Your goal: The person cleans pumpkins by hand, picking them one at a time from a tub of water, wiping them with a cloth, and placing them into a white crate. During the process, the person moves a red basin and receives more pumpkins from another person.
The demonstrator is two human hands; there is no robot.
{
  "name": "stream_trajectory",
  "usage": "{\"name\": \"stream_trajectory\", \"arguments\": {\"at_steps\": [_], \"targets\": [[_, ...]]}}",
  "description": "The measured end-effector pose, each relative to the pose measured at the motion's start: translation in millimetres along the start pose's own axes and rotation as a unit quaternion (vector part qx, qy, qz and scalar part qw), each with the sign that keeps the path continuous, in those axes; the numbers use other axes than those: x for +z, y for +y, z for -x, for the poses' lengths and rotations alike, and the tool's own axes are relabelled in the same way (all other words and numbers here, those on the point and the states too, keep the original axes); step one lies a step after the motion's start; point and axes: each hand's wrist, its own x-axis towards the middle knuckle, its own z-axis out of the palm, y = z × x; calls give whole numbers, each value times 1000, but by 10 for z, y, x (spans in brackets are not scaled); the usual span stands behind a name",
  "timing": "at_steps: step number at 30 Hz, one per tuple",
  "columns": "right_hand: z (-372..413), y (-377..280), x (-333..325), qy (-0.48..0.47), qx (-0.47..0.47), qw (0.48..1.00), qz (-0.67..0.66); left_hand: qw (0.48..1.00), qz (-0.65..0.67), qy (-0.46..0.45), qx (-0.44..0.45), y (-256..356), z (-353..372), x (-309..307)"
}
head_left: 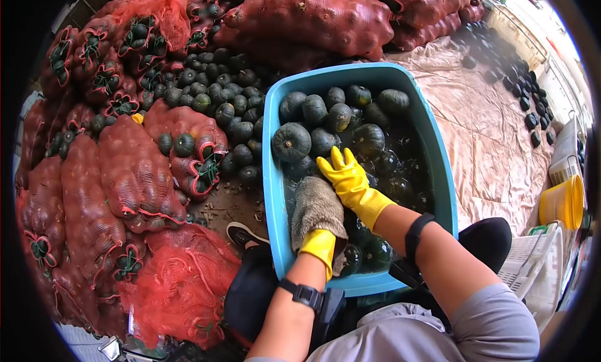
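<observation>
A blue plastic tub [443,174] of dark water stands in front of me, holding many dark green kabocha squashes [292,142]. My left hand [320,244] wears a yellow rubber glove and is covered by a grey terry cloth [316,205]; only the glove's cuff shows, its fingers hidden. Beside it, my right hand [354,183], also gloved in yellow, has its fingers stretched out and slightly apart. Those fingertips overlap a squash [325,140] near the tub's middle. Some squashes float at the far end, while others lie under water to the right.
Red mesh sacks [141,174] of squashes are stacked at left and along the back. Loose squashes [223,96] pile up left of the tub. On the right lies a pale sheet [482,130] with more squashes [532,105], near a yellow bucket [559,202] and white crates [532,262].
</observation>
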Motion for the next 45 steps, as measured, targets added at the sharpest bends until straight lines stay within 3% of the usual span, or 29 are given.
{"name": "stream_trajectory", "arguments": {"at_steps": [1, 3, 4, 5, 6, 7, 8, 11, 13, 16, 19, 21, 22, 23, 25, 26, 27, 31, 33, 36, 38, 41, 43, 45], "targets": [[-183, 10, -54, 12, -46, 999, 27, 994, -60, 58, 66, -133, -119, 310], [-511, 67, 46, -4, -97, 995, 33, 993, -57, -47, 96, -207, -495, 296], [-580, 172, 15, -30, -127, 991, 5, 982, -126, -120, 71, -175, -595, 219], [-761, 200, -218, -177, -81, 979, -59, 959, -196, -202, 44, -69, -541, -34], [-858, 299, -264, -251, -40, 959, -124, 971, -134, -194, 27, -128, -528, -40], [-920, 440, -101, -281, -15, 948, -147, 980, -71, -184, 12, -188, -516, -43], [-877, 467, -115, -296, 21, 943, -150, 966, -64, -239, 74, -340, -505, -141], [-761, 457, -230, -369, 111, 911, -146, 948, -54, -252, 187, -389, -306, -289], [-485, 633, 115, -380, -46, 914, -133, 943, -52, -232, 231, -442, 106, -270], [-389, 496, -614, -430, 60, 875, -213, 938, -42, -210, 273, -542, 401, -176], [156, 316, -1392, -405, 61, 888, -210, 930, -148, -212, 260, -396, 884, -361], [762, 315, -1642, -316, -45, 938, -134, 915, -246, -184, 261, -152, 1267, -529], [1149, 284, -1644, -252, -63, 954, -147, 906, -287, -99, 295, -82, 1444, -543], [1468, 220, -1629, -188, -81, 966, -157, 909, -287, -77, 293, -67, 1475, -397], [1636, -314, -1719, -233, -16, 971, -55, 913, -287, -35, 290, -39, 1535, -104], [1621, -422, -1556, -184, 11, 982, -50, 918, -253, -132, 276, 257, 1430, -634], [1549, -424, -1330, -151, 60, 986, -32, 914, -217, -223, 261, 442, 1337, -908], [905, -118, -738, -27, 48, 998, -42, 966, -114, -169, 162, 243, 867, 0], [484, -141, -492, 6, -54, 997, 60, 979, -64, -147, 124, 176, 582, 241], [-200, -111, -336, -63, -137, 988, 19, 979, -117, -152, 72, 401, 542, -359], [-446, -149, -308, -84, -153, 985, 7, 965, -47, -259, 1, 86, 56, -34], [-694, -22, -417, -108, -253, 960, -49, 967, -19, -246, 62, -265, 306, -479], [-880, 60, -519, -80, -262, 948, -164, 975, 82, 17, 207, -786, 530, -297], [-1305, 329, -696, 16, -271, 936, -223, 969, 208, 5, 130, -935, 602, -154]]}}
